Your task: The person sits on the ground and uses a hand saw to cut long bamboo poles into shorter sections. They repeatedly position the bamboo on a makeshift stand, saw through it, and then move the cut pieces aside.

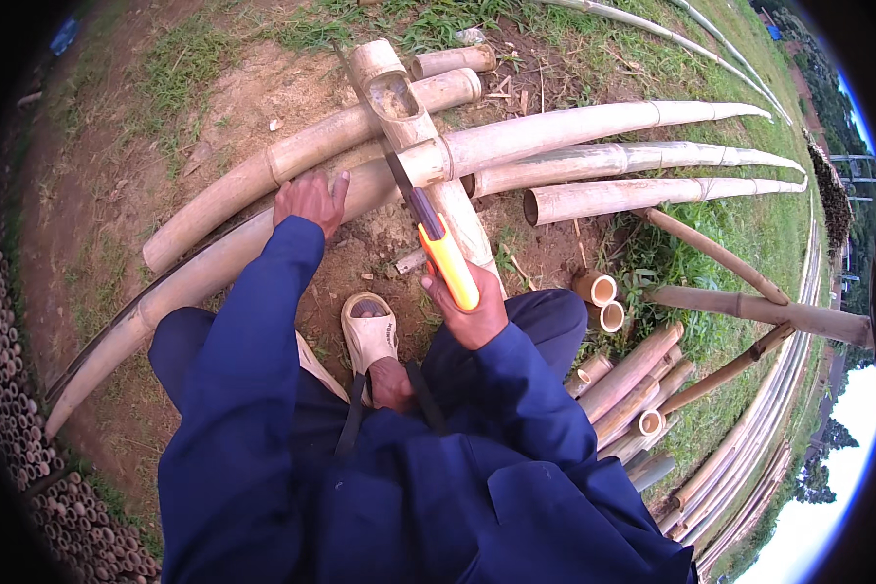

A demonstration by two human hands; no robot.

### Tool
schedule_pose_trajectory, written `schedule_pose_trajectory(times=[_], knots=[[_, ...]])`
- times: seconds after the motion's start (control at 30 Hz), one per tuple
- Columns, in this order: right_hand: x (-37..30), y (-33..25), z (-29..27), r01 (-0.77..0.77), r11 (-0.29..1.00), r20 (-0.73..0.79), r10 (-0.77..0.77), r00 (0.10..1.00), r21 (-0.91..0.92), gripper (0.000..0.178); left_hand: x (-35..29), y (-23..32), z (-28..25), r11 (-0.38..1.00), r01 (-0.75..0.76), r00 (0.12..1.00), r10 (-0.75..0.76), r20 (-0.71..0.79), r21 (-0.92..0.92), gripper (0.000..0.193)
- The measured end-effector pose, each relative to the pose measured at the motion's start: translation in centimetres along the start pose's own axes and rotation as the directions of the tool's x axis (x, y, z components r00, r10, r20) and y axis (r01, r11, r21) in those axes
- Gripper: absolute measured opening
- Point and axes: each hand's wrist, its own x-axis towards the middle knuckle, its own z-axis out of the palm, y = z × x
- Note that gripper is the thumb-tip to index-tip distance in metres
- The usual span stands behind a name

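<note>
My right hand (472,307) is closed around the yellow-orange handle of a hand saw (446,258). Its dark blade slants up and left, across a thick bamboo pole (224,255). That pole runs from the lower left to a bamboo post with a cut-out notch (396,97), lying at a slant under the saw. My left hand (310,202) grips the pole from above, left of the blade, its fingers curled over the far side and its thumb apart. How deep the blade sits in the bamboo I cannot tell.
Another bamboo pole (311,146) lies just beyond. Several long poles (594,124) stretch right. Short cut pieces (633,375) are piled by my right knee, near a bamboo frame (759,307). Stacked bamboo tubes (78,526) line the lower left. My sandalled foot (370,331) stands on the dirt.
</note>
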Motion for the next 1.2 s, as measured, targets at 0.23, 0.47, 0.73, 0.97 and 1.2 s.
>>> schedule_pose_trajectory(times=[0.23,0.47,0.73,0.97,1.2], knots=[[-17.0,-4.5,-6.9,-0.166,0.96,0.057,0.183,0.981,-0.224,0.043,0.6,0.9,-1.8,0.998,0.07,0.992,-0.07,0.106,0.008,0.058],[0.2,-0.1,0.4,-0.002,0.999,0.007,0.002,1.0,-0.045,0.013,2.0,0.4,-1.0,0.999,0.035,0.996,-0.036,0.083,0.017,0.056],[-0.5,0.9,0.5,-0.076,0.996,-0.017,0.076,0.997,0.042,0.009,-0.6,0.7,2.1,0.991,0.04,0.983,-0.016,-0.18,0.13,0.048],[-1.1,0.8,0.4,-0.05,0.999,-0.013,0.05,0.999,0.02,0.011,-0.1,1.2,1.8,0.988,0.092,0.991,-0.078,-0.11,0.122,0.053],[-17.0,-4.3,-6.2,-0.133,0.969,0.054,0.147,0.988,-0.209,0.043,-0.7,1.1,1.7,0.985,0.093,0.988,-0.073,-0.133,0.147,0.053]])
